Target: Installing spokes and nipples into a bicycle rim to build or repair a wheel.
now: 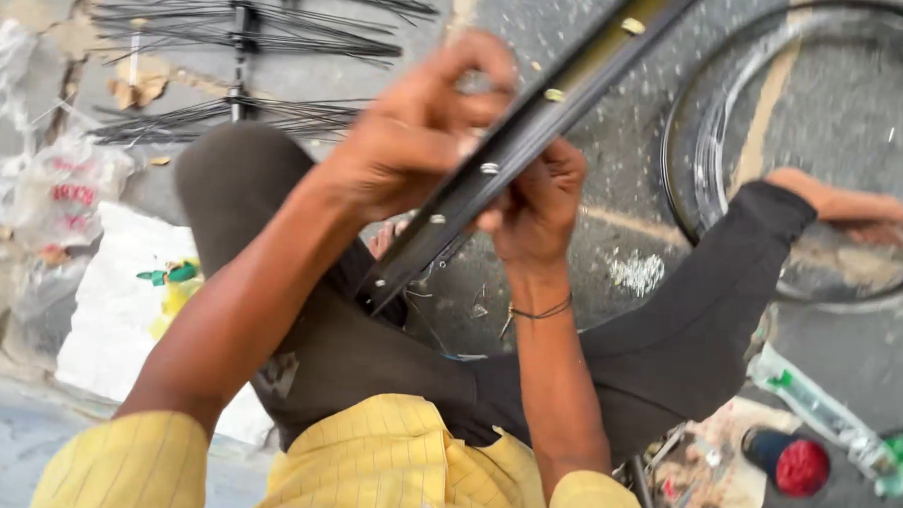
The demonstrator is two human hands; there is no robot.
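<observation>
A black bicycle wheel rim (578,83) with small metal nipples along it runs slantwise from the upper right down to my lap. My left hand (416,133) grips the rim from the left side, fingers wrapped over its edge. My right hand (538,202) pinches at the rim from below, fingertips closed at one nipple hole; what they hold is hidden. A thread bracelet circles my right wrist. I sit on the ground with my knees spread, in dark trousers and a yellow shirt.
Bundles of thin black spokes (244,31) lie on the concrete at the upper left. Another wheel rim (695,162) lies flat at the right, by my bare foot (863,213). A white plastic sheet (120,303) lies at the left, a red-capped bottle (789,461) and wrapped packet at the lower right.
</observation>
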